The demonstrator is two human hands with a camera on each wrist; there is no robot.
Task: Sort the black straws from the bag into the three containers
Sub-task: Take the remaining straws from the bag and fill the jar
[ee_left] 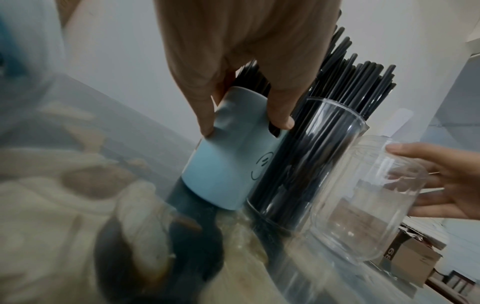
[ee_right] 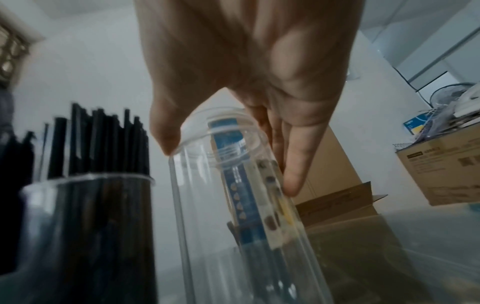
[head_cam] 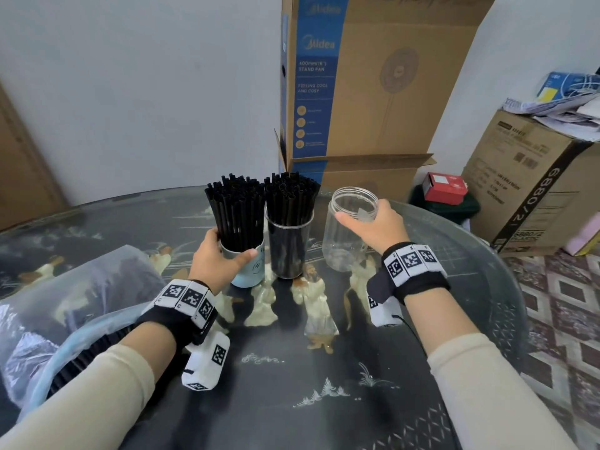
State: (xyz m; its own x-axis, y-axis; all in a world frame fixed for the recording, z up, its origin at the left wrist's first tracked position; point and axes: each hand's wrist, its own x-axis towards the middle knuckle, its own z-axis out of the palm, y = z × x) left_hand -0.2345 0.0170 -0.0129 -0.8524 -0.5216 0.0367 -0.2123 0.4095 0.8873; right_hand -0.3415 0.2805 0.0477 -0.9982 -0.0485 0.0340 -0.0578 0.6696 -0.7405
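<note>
The left hand wraps thumb and fingers around the pale blue cup, which is packed with black straws. The right hand grips the clear jar near its rim, thumb on one side, fingers on the other; the jar is empty. Between them stands a clear tumbler, also full of straws. All three stand on the glass-topped table. The plastic bag lies left. The tall carton behind reads "Midea", "STAND FAN". Only the left wrist view shows a line-drawn emblem on the cup.
</note>
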